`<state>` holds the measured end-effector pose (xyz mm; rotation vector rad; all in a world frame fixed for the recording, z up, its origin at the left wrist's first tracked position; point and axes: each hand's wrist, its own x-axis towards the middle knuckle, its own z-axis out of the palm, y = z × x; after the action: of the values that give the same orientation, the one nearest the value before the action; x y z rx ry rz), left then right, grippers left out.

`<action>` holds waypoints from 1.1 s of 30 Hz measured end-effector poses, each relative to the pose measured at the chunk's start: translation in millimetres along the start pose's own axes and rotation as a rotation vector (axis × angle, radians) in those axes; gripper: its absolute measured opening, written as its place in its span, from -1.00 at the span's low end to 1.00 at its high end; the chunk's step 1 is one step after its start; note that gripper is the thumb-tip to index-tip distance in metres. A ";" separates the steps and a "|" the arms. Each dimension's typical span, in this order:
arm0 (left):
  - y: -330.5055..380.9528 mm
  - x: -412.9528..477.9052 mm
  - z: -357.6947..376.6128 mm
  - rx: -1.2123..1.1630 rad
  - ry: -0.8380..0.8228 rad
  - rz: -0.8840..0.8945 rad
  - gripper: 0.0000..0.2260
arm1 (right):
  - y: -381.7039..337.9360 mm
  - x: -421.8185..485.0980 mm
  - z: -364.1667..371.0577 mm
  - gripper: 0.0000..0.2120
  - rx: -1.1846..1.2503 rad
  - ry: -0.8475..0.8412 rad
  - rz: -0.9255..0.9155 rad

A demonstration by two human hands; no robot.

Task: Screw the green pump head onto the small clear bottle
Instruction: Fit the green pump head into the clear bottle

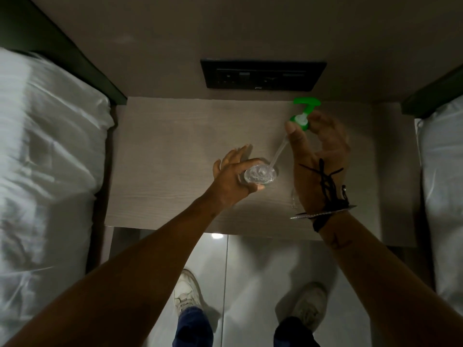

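Observation:
My left hand [234,174] grips the small clear bottle [259,174] above the wooden bedside table [175,151], with the bottle's mouth turned up toward me. My right hand [318,156] holds the green pump head [304,110] by its collar, tilted, up and to the right of the bottle. The pump's clear dip tube [278,152] slants down-left, and its tip reaches the bottle's mouth. The pump collar is well apart from the bottle neck.
A black socket panel [263,74] is on the wall behind the table. White beds flank the table on the left [47,146] and right [443,171]. Below are a glossy tiled floor and my two shoes [186,294].

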<state>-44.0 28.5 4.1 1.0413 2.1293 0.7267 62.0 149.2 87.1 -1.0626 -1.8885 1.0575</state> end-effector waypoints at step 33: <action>-8.1 0.9 9.5 -0.047 0.062 0.029 -0.33 | 54.2 -52.7 24.7 -0.31 -0.482 -0.304 -0.055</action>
<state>-41.1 26.7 -8.0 1.0388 2.1430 0.8284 79.0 112.1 18.8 -1.1472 -2.4876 0.7807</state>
